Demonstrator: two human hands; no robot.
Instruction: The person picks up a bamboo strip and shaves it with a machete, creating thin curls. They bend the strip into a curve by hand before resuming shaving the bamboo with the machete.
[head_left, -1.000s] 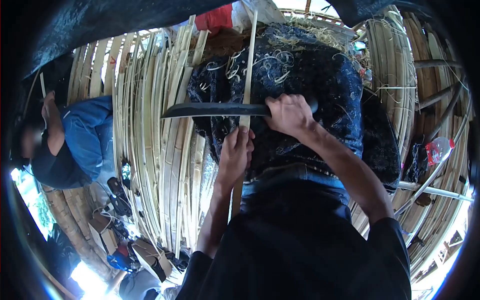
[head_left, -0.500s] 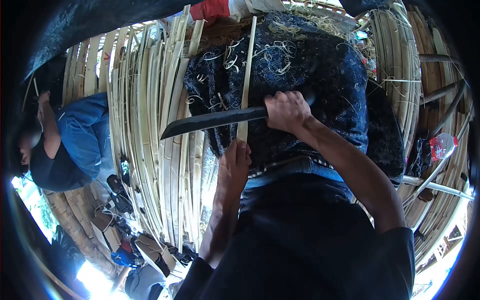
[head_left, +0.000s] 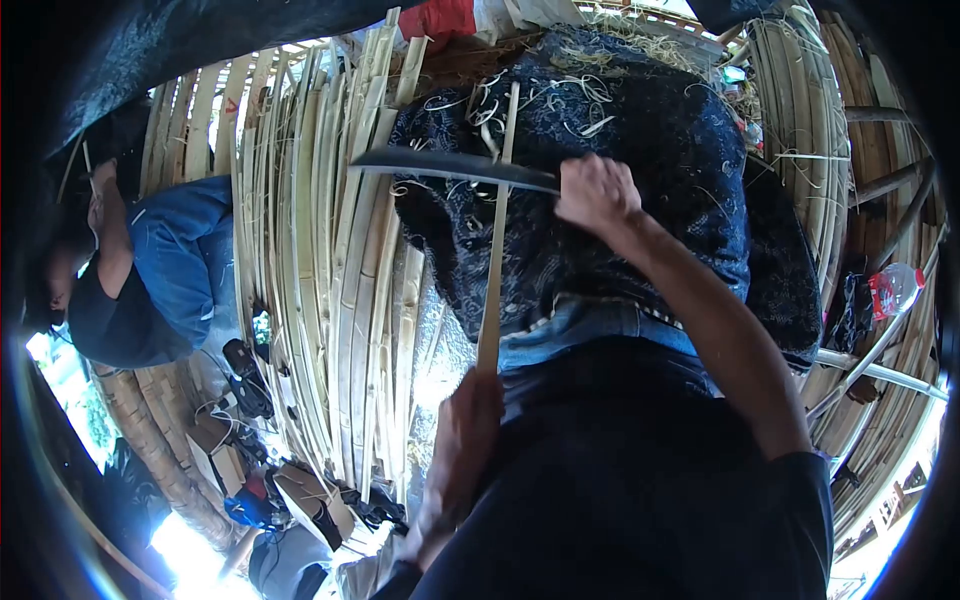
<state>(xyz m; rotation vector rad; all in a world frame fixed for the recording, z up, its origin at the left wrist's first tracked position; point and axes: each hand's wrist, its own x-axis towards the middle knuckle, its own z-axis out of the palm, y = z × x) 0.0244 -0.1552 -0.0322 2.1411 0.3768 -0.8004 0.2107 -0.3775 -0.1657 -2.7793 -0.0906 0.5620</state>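
My left hand [head_left: 468, 415] is closed round the near end of a thin pale bamboo strip [head_left: 496, 250], which points away from me over my lap. My right hand [head_left: 598, 192] grips the handle of a long dark machete [head_left: 455, 167]. Its blade reaches left and crosses the strip near the far end; whether they touch is hard to tell. Dark blue patterned cloth [head_left: 660, 150] covers my legs, with curled shavings [head_left: 585, 95] scattered on it.
Long split bamboo slats [head_left: 310, 250] lie on the left. Beyond them sits another person in blue trousers [head_left: 180, 250]. At the right are a bamboo bundle [head_left: 800, 130] and a plastic bottle [head_left: 896, 291]. Cardboard boxes [head_left: 310, 505] stand at the lower left.
My left hand has moved toward my body, drawing the strip back with it. My right hand and the machete have shifted slightly away from me and right, so the blade crosses nearer the strip's far end.
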